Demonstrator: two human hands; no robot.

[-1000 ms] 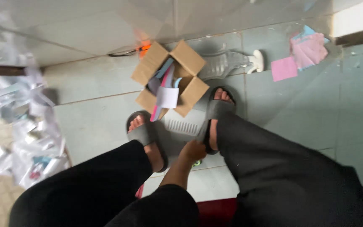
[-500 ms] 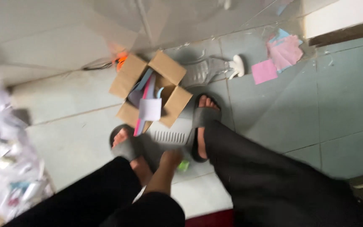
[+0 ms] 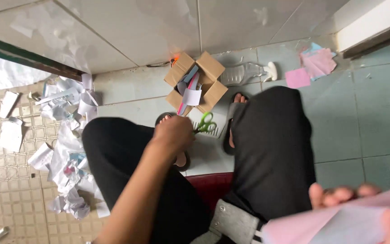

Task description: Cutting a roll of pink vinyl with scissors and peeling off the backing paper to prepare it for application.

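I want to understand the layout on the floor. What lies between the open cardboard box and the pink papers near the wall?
In the head view, a clear plastic bottle lies on its side between the cardboard box and the pink papers, its white cap end toward the papers.

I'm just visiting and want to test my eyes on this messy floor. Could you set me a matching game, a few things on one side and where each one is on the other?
Things:
1. green-handled scissors
2. cardboard box
3. pink paper sheet
4. crumpled paper scraps

Places:
A. open on the floor against the wall, paper strips inside
B. held in the right hand at the lower edge
C. held in the left hand above the feet
D. heaped on the small-tiled floor to the left

Pairs: 1-C, 2-A, 3-B, 4-D
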